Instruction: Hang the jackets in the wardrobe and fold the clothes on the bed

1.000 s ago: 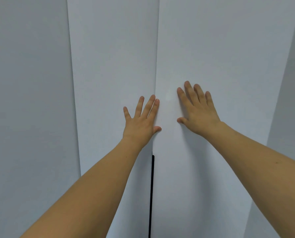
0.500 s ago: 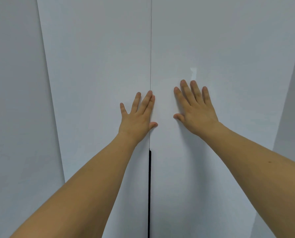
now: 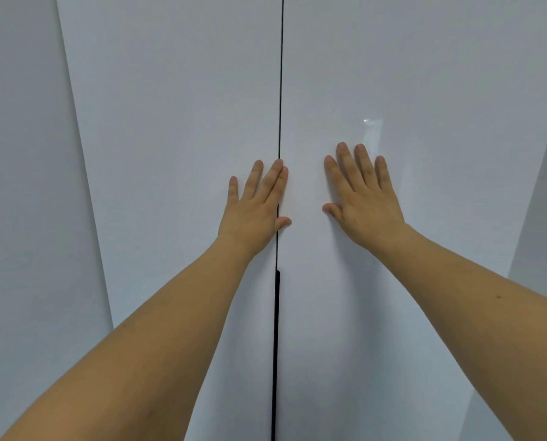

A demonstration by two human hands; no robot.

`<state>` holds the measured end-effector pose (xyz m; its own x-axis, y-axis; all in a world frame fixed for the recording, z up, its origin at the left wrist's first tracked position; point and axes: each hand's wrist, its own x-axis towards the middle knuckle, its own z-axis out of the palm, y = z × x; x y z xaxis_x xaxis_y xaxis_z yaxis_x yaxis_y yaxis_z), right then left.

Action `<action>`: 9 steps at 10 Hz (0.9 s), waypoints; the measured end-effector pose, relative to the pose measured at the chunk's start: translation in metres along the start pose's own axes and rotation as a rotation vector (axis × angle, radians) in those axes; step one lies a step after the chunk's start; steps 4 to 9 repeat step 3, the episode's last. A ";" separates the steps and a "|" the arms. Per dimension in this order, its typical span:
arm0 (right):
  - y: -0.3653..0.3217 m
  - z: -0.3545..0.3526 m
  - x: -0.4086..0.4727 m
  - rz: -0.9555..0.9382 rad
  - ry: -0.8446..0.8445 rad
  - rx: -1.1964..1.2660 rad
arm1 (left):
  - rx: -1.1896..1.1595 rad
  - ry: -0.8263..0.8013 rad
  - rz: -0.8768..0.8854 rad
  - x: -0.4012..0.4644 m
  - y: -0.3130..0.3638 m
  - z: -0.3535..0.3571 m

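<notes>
Two white wardrobe doors fill the view and meet at a thin dark vertical seam (image 3: 280,90). My left hand (image 3: 254,208) lies flat with straight fingers on the left door (image 3: 176,122), its fingertips and thumb reaching the seam. My right hand (image 3: 361,195) presses flat on the right door (image 3: 425,74), fingers spread. A black strip (image 3: 276,345) runs down the seam below my hands. No jackets, clothes or bed are in view.
A further white panel (image 3: 21,186) stands to the left of the doors. A grey wall or panel (image 3: 542,218) borders the right door. A small glossy patch (image 3: 372,128) reflects light just above my right hand.
The two doors have swung together until only a thin seam shows. Both hands stayed flat on the doors and the view has shifted slightly.
</notes>
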<state>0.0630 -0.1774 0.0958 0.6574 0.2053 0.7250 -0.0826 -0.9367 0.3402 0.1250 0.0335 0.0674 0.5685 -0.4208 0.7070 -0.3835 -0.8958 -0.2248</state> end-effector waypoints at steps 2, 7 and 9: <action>-0.004 -0.007 -0.011 -0.001 -0.032 0.089 | 0.010 0.041 0.016 -0.008 -0.004 -0.013; -0.007 -0.011 -0.016 0.006 -0.031 0.113 | 0.038 0.063 0.005 -0.011 -0.005 -0.020; -0.007 -0.011 -0.016 0.006 -0.031 0.113 | 0.038 0.063 0.005 -0.011 -0.005 -0.020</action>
